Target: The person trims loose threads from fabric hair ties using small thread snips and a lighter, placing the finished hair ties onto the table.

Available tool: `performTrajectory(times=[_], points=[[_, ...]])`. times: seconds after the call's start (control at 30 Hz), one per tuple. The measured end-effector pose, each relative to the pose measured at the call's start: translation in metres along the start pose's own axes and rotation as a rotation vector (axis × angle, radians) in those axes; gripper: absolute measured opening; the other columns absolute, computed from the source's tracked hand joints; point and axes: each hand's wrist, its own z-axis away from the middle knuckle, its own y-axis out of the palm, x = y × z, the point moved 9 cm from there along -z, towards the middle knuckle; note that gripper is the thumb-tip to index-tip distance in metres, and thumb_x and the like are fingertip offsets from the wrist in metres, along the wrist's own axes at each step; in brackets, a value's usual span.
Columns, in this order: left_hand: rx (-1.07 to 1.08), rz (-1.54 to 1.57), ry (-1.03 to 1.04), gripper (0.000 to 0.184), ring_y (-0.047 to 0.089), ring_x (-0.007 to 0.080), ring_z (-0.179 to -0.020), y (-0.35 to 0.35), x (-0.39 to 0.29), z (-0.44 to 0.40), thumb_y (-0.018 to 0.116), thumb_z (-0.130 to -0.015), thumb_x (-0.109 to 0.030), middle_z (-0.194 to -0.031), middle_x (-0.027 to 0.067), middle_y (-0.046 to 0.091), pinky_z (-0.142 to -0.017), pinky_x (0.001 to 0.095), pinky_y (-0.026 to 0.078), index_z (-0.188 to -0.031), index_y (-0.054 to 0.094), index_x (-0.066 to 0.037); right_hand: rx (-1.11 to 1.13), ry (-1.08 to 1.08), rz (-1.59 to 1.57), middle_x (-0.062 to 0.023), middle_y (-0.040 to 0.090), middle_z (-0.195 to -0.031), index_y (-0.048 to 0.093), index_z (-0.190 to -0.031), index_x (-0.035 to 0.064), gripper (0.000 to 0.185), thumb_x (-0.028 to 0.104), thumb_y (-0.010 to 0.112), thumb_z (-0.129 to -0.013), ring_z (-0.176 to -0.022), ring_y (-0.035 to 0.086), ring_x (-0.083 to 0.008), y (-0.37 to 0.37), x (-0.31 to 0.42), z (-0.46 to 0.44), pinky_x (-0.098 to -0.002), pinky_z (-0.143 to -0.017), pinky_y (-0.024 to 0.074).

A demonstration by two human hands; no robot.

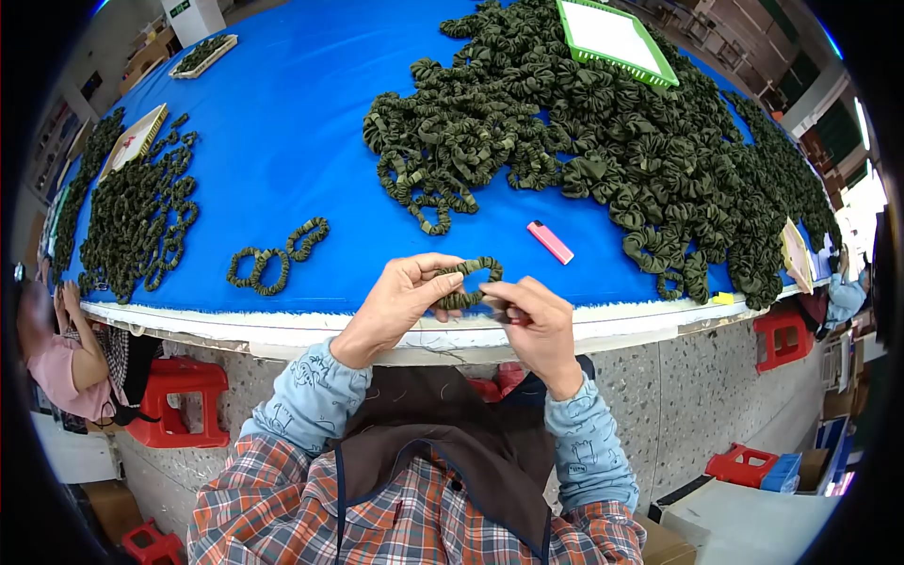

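Note:
My left hand [411,299] pinches the left side of a dark green scrunchie [461,267] above the front edge of the blue table. On its right side, my right hand [534,320] has its fingers pressed together at the ring; a small dark item at those fingertips is too blurred to name. A pink lighter [550,242] lies on the blue cloth [311,122] beyond my right hand. Farther left lie several loose scrunchies [271,271].
A large heap of green scrunchies [650,151] covers the right side, with a green tray [617,42] on top. Another pile [141,217] lies left beside a yellow-edged tray [137,141]. A person [75,363] sits at the left edge. Red stools [184,400] stand below.

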Motion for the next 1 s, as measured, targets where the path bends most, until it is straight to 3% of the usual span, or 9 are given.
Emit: performTrajectory(times=[0.07,0.2,0.4,0.53,0.73,0.9,1.0], points=[[-0.02,0.01,-0.007,0.032,0.064,0.0141,-0.082,0.0,0.002,0.002,0.063,-0.094,-0.008,-0.103,0.0126,0.067,-0.067,0.0225,0.052,-0.125,0.058,0.0,-0.091,0.04,-0.13,0.0007,0.058,-0.071,0.07,-0.098,0.0057,0.013,0.004,0.068,-0.084,-0.055,0.044,-0.007,-0.005,-0.002,0.004,-0.0224,-0.05,0.0352],[-0.11,0.132,0.144,0.029,0.064,0.0134,-0.073,-0.005,0.0,0.013,0.064,-0.093,-0.008,-0.092,0.0101,0.069,-0.065,0.0216,0.052,-0.12,0.061,0.002,-0.158,0.614,-0.712,0.0017,0.06,-0.076,0.067,-0.088,0.0027,0.004,0.007,0.067,-0.089,-0.057,0.042,-0.007,0.02,-0.043,0.028,-0.0221,-0.052,0.035],[-0.199,0.108,0.224,0.02,0.063,0.0112,-0.071,0.004,-0.011,0.023,0.067,-0.092,-0.009,-0.088,0.0093,0.069,-0.064,0.0208,0.052,-0.107,0.066,0.003,0.018,0.495,-0.59,0.0014,0.059,-0.07,0.067,-0.089,0.001,0.008,0.008,0.065,-0.092,-0.055,0.039,-0.0041,0.039,-0.033,0.027,-0.0198,-0.051,0.0335],[-0.013,-0.147,0.058,0.016,0.058,0.0066,-0.065,0.009,-0.006,0.021,0.067,-0.093,-0.014,-0.078,0.0044,0.067,-0.056,0.0176,0.046,-0.094,0.069,0.002,0.15,0.429,-0.429,0.0037,0.052,-0.063,0.065,-0.084,0.0015,0.009,0.008,0.066,-0.09,-0.057,0.037,-0.007,0.045,-0.015,0.024,-0.0212,-0.053,0.0311],[-0.128,0.043,0.053,0.014,0.059,0.0066,-0.067,-0.008,0.009,0.017,0.068,-0.092,-0.013,-0.081,0.0049,0.069,-0.061,0.0169,0.048,-0.091,0.069,0.001,0.256,0.406,-0.42,-0.0006,0.06,-0.074,0.066,-0.089,0.0009,0.004,0.005,0.067,-0.089,-0.061,0.046,-0.0056,0.044,0.0,0.039,-0.0194,-0.056,0.0378],[-0.182,0.134,0.15,0.016,0.056,0.0054,-0.064,-0.011,0.002,0.021,0.068,-0.093,-0.014,-0.078,0.0031,0.068,-0.057,0.016,0.044,-0.088,0.068,0.001,-0.013,0.563,-0.729,0.0001,0.059,-0.075,0.068,-0.092,0.0015,0.007,0.001,0.069,-0.085,-0.058,0.045,-0.0082,0.022,0.006,0.039,-0.0226,-0.054,0.0366],[-0.185,0.084,0.195,0.015,0.053,0.0043,-0.061,-0.006,-0.001,0.023,0.067,-0.093,-0.014,-0.075,0.0018,0.066,-0.054,0.016,0.041,-0.087,0.068,0.0,-0.073,0.27,-0.338,-0.0015,0.062,-0.081,0.07,-0.098,0.0028,0.016,0.0,0.071,-0.083,-0.06,0.048,-0.0095,0.013,0.015,0.033,-0.0229,-0.055,0.0392]])
